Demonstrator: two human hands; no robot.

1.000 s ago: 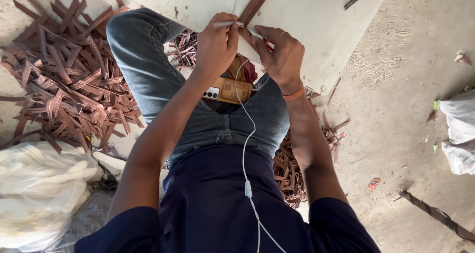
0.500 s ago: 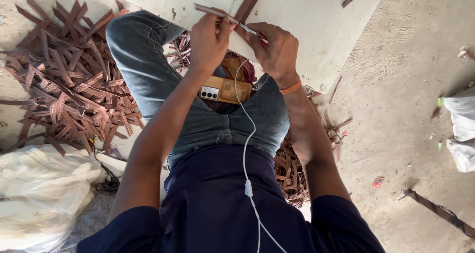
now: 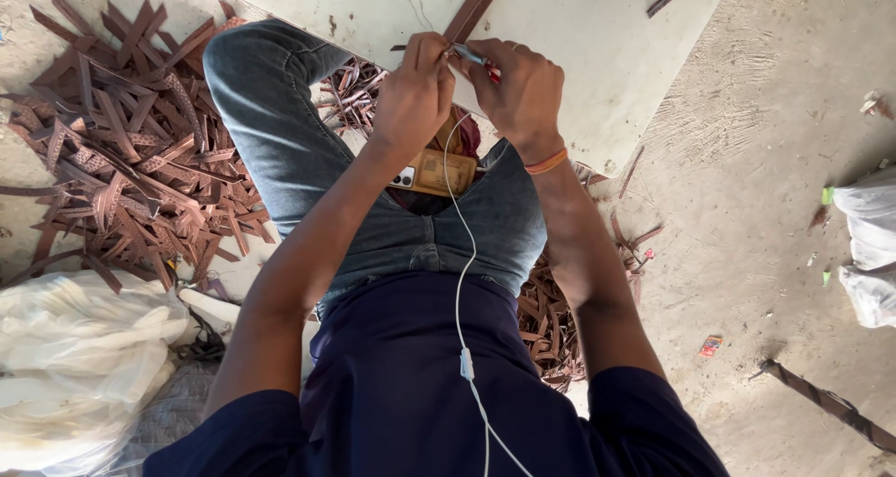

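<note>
My left hand (image 3: 411,94) and my right hand (image 3: 518,90) meet over the near edge of a white board (image 3: 597,57). Both pinch a thin blue-grey tool (image 3: 468,55) between their fingertips; most of it is hidden by the fingers. An orange band sits on my right wrist. A long brown leather strip (image 3: 478,6) lies on the board just beyond the hands. A phone in a tan case (image 3: 434,172) rests in my lap between my jeans-clad legs, and a white earphone wire (image 3: 458,281) runs from it down my dark shirt.
A big pile of brown leather strips (image 3: 121,150) covers the floor on the left, with more strips (image 3: 551,318) beside my right leg. A white plastic bag (image 3: 75,365) lies at lower left, white sacks (image 3: 868,253) at the right edge, and a loose strip (image 3: 821,402) on the concrete.
My hands have drawn closer together over the board. The thin tool that stuck out to the left of my left hand is now mostly covered by my fingers.
</note>
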